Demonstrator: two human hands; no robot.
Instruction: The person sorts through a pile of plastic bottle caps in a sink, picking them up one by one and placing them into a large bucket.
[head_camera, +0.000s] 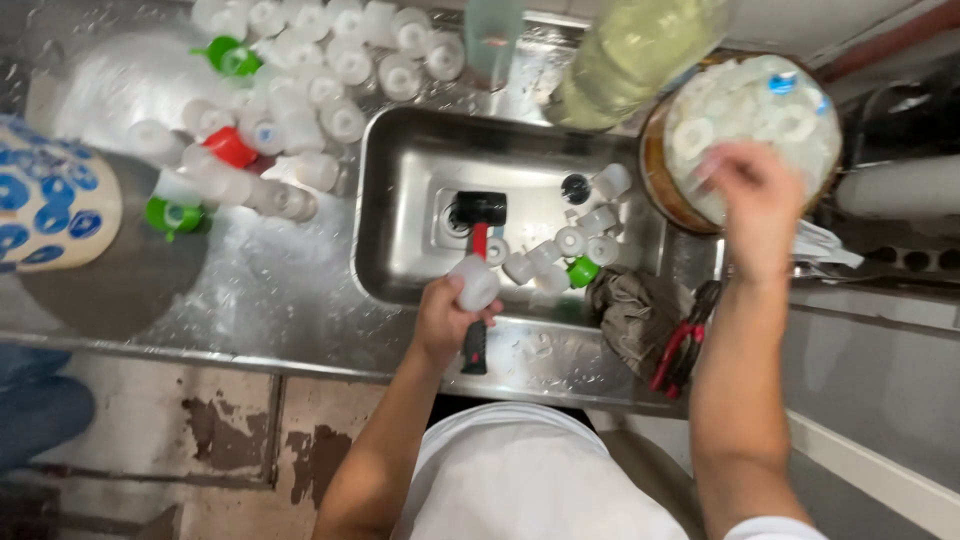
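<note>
Desk: wet metal desk (270, 300) with a sink (400, 200).
Left hand (450, 320): your fingers wrap a white cap (476, 282) and hammer (478, 250) over the sink.
Right hand (755, 195): your fingers dip into the bucket (660, 190), picking caps.
Next: needs a firm pinch.

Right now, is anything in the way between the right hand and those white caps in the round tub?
Nothing visible. The right hand is already over the round tub, its fingers at the white caps heaped inside. The left hand, over the sink's near edge, holds a white cap and a mallet.
</note>
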